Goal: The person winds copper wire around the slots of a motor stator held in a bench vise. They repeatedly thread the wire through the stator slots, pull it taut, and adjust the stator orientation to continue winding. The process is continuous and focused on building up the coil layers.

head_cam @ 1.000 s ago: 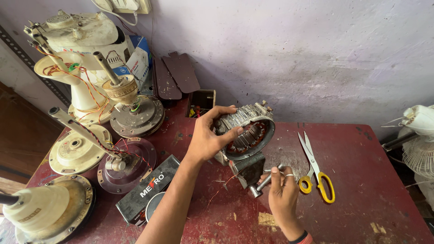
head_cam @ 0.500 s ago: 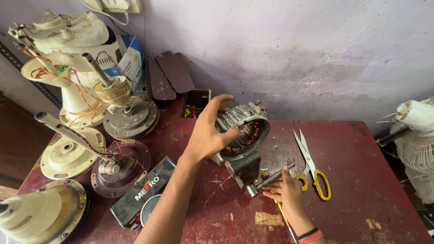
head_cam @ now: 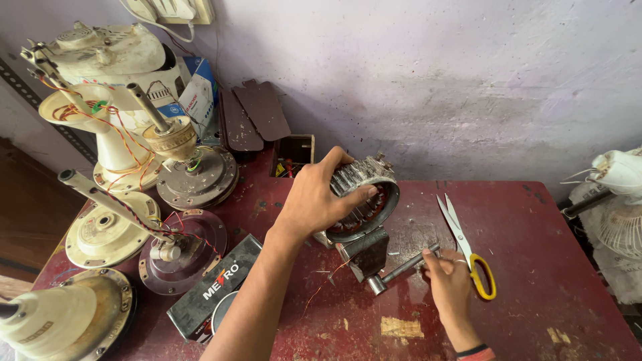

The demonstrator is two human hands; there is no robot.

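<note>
The ring-shaped motor stator (head_cam: 361,197) sat in the small bench vise (head_cam: 364,251) near the middle of the red bench (head_cam: 535,267), toward its back edge. The left hand (head_cam: 314,200) was closed over the stator's top, fingers curled around its rim. The right hand (head_cam: 449,284) gripped the end of the vise handle (head_cam: 404,267). Yellow-handled scissors (head_cam: 468,247) lay just beside that hand, blades pointing to the back edge. A black box (head_cam: 214,291) rested near the front-left edge, with 4 dismantled fan motors (head_cam: 194,174) crowding the left side.
</note>
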